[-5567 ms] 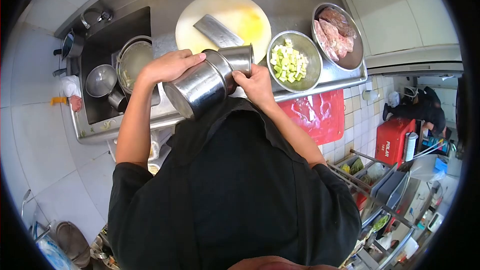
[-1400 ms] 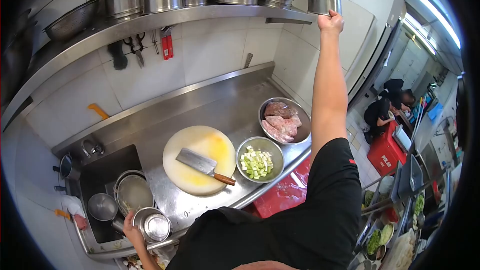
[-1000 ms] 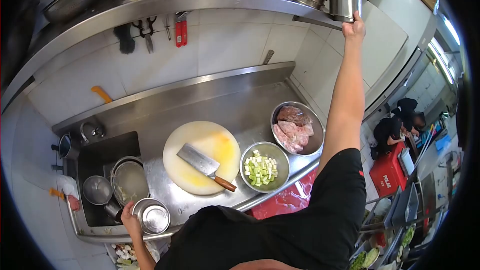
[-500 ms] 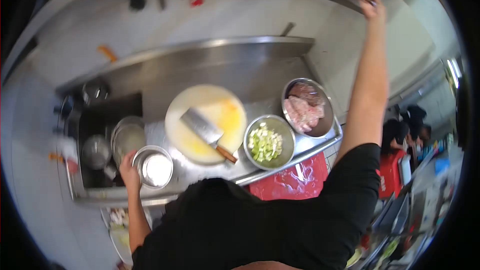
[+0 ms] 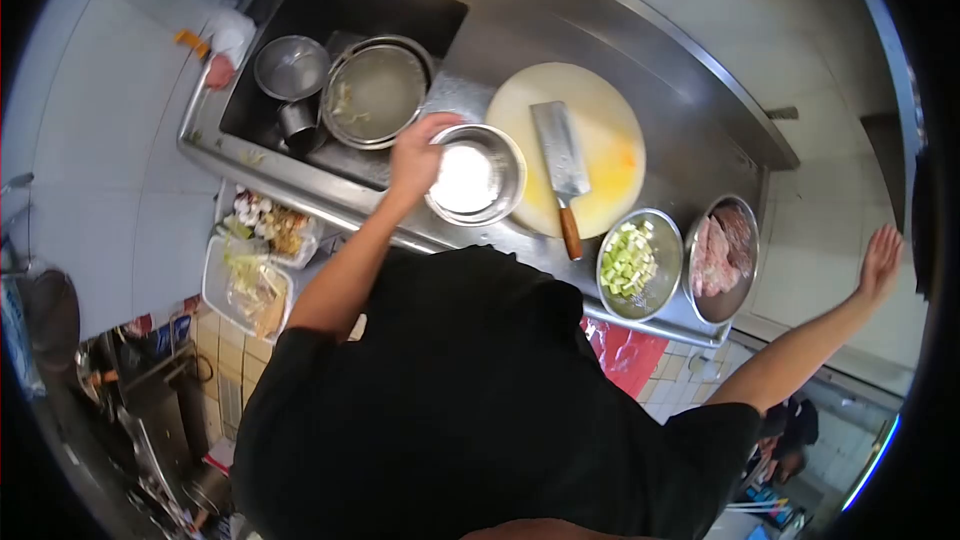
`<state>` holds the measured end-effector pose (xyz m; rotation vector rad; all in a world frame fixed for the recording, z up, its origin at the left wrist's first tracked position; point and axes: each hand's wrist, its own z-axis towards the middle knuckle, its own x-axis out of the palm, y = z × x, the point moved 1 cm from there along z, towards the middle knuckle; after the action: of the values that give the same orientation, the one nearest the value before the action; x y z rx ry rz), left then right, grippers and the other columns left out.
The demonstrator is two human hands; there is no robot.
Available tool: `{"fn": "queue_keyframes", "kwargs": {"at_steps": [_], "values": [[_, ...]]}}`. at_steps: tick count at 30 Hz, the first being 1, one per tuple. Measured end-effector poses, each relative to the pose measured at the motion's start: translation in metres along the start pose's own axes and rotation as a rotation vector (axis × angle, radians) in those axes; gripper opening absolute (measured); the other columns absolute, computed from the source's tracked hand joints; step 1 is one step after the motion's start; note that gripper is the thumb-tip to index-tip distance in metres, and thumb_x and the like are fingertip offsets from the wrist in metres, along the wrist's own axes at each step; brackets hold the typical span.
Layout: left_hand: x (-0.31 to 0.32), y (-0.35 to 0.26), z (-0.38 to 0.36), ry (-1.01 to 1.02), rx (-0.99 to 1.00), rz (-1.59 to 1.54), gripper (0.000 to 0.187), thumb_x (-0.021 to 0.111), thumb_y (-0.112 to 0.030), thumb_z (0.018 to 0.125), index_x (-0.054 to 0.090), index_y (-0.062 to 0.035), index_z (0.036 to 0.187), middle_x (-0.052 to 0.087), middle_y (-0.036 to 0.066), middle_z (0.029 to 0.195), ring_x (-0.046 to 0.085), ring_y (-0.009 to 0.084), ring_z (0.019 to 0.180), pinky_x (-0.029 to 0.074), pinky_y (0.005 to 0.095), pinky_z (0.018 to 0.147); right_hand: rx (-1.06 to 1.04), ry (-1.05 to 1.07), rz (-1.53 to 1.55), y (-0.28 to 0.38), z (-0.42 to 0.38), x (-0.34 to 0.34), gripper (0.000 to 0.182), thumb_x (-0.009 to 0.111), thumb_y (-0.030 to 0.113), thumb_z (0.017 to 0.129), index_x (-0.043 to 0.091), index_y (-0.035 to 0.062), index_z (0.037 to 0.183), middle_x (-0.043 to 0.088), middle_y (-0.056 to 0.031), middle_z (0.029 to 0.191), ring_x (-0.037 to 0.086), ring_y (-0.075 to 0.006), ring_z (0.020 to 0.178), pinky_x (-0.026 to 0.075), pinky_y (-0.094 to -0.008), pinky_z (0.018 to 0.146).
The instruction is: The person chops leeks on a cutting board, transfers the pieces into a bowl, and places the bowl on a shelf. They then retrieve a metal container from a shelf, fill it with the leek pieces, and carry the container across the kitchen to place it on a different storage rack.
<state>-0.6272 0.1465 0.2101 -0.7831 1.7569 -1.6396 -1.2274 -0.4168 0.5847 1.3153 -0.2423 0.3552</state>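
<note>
My left hand (image 5: pixel 418 155) holds a deep steel bowl (image 5: pixel 508 168) by its left rim; the inside looks empty, with a bright shine on its bottom. The bowl is at the left side of a round white cutting board (image 5: pixel 515 90). A cleaver (image 5: pixel 560 148) with a wooden handle lies across the board. Off to the right, my right hand (image 5: pixel 880 258) is stretched out near the wall, fingers extended and nothing visible in it. Nearest to that hand is a steel bowl of raw meat (image 5: pixel 718 258), beside a bowl of chopped green vegetable pieces (image 5: pixel 630 258).
At the left is a sink (image 5: pixel 330 5) holding several steel bowls and a small metal cup (image 5: pixel 297 123). Below the counter edge stand plastic tubs (image 5: pixel 240 285) with vegetable scraps. A red board (image 5: pixel 628 355) shows under the counter. Another person (image 5: pixel 790 440) is at lower right.
My right hand has come away from a metal container on the upper shelf and moved down. The view has turned and shifted toward the sink. My left hand keeps hold of the bowl.
</note>
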Motion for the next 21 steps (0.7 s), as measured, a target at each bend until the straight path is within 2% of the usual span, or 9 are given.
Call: {"fn": "queue_keyframes", "kwargs": {"at_steps": [2, 3, 4, 5, 7, 11, 13, 15, 21], "values": [[0.025, -0.003, 0.004, 0.083, 0.023, -0.171, 0.058, 0.038, 0.022, 0.069, 0.065, 0.0033, 0.116, 0.071, 0.012, 0.115, 0.066, 0.0205, 0.116, 0.049, 0.0297, 0.102, 0.691, 0.702, 0.587, -0.056, -0.107, 0.003, 0.048, 0.056, 0.018, 0.105, 0.045, 0.001, 0.148, 0.053, -0.013, 0.145, 0.052, -0.0227, 0.131, 0.044, -0.0373, 0.11], [0.035, 0.001, 0.007, 0.095, 0.041, -0.19, 0.054, 0.039, 0.021, 0.07, 0.066, 0.0039, 0.114, 0.071, 0.013, 0.114, 0.067, 0.0204, 0.113, 0.049, 0.0297, 0.102, 0.297, 0.26, -0.11, -0.097, -0.148, -0.038, 0.046, 0.057, 0.027, 0.104, 0.051, 0.0018, 0.142, 0.06, -0.0095, 0.13, 0.059, -0.017, 0.114, 0.052, -0.0339, 0.095], [0.045, 0.003, 0.008, 0.08, 0.056, -0.183, 0.052, 0.039, 0.019, 0.071, 0.067, 0.0034, 0.112, 0.072, 0.013, 0.112, 0.067, 0.0206, 0.109, 0.05, 0.0299, 0.099, 0.35, 0.389, -0.31, -0.132, -0.205, -0.04, 0.045, 0.06, 0.035, 0.102, 0.056, 0.0019, 0.132, 0.065, -0.006, 0.11, 0.062, -0.0149, 0.095, 0.054, -0.0322, 0.081], [0.053, 0.006, 0.008, 0.07, 0.07, -0.176, 0.051, 0.039, 0.018, 0.072, 0.068, 0.0029, 0.11, 0.073, 0.014, 0.109, 0.068, 0.0208, 0.104, 0.05, 0.0301, 0.097, 0.511, 0.461, -0.35, -0.16, -0.262, -0.033, 0.039, 0.063, 0.034, 0.1, 0.062, 0.0061, 0.127, 0.066, -0.0051, 0.105, 0.063, -0.015, 0.092, 0.051, -0.0283, 0.084], [0.065, 0.025, 0.01, 0.069, 0.1, -0.091, 0.047, 0.041, 0.017, 0.072, 0.069, 0.0026, 0.108, 0.07, 0.014, 0.115, 0.065, 0.0232, 0.111, 0.047, 0.0312, 0.102, 0.753, 0.144, -0.586, -0.217, -0.356, -0.042, 0.037, 0.066, 0.035, 0.095, 0.062, 0.0094, 0.122, 0.065, -0.0027, 0.091, 0.063, -0.0163, 0.084, 0.053, -0.0317, 0.074], [0.08, 0.042, 0.012, 0.073, 0.202, -0.075, 0.045, 0.046, 0.014, 0.073, 0.067, 0.001, 0.111, 0.065, 0.015, 0.12, 0.061, 0.0262, 0.118, 0.044, 0.0319, 0.105, 0.958, -0.339, -0.697, -0.319, -0.501, -0.155, 0.038, 0.068, 0.038, 0.096, 0.061, 0.0093, 0.12, 0.064, -0.0041, 0.088, 0.064, -0.018, 0.082, 0.055, -0.0372, 0.07], [0.087, 0.048, 0.018, 0.089, 0.184, -0.203, 0.045, 0.049, 0.013, 0.074, 0.066, 0.0004, 0.114, 0.064, 0.014, 0.12, 0.06, 0.0264, 0.119, 0.043, 0.0321, 0.106, 0.91, -0.545, -0.744, -0.332, -0.543, -0.101, 0.051, 0.071, 0.04, 0.094, 0.057, 0.0047, 0.128, 0.063, -0.0101, 0.1, 0.065, -0.0228, 0.079, 0.053, -0.035, 0.062], [0.086, 0.036, 0.019, 0.072, 0.197, -0.219, 0.033, 0.062, -0.003, 0.087, 0.064, -0.0007, 0.12, 0.062, 0.014, 0.123, 0.057, 0.0276, 0.123, 0.041, 0.034, 0.107, 0.907, -0.462, -0.412, -0.348, -0.559, -0.087, 0.062, 0.071, 0.042, 0.094, 0.049, 0.0043, 0.138, 0.059, -0.014, 0.113, 0.065, -0.028, 0.095, 0.057, -0.0408, 0.078], [-0.014, 0.056, 0.039, -0.064, 0.273, 0.351, 0.029, 0.072, -0.014, 0.089, 0.068, -0.0039, 0.116, 0.063, 0.017, 0.128, 0.057, 0.0304, 0.124, 0.043, 0.0382, 0.106, 0.838, -0.45, -0.102, -0.389, -0.555, -0.07, 0.068, 0.067, 0.044, 0.097, 0.041, 0.001, 0.142, 0.054, -0.0221, 0.121, 0.062, -0.035, 0.108, 0.056, -0.0487, 0.098]]}}
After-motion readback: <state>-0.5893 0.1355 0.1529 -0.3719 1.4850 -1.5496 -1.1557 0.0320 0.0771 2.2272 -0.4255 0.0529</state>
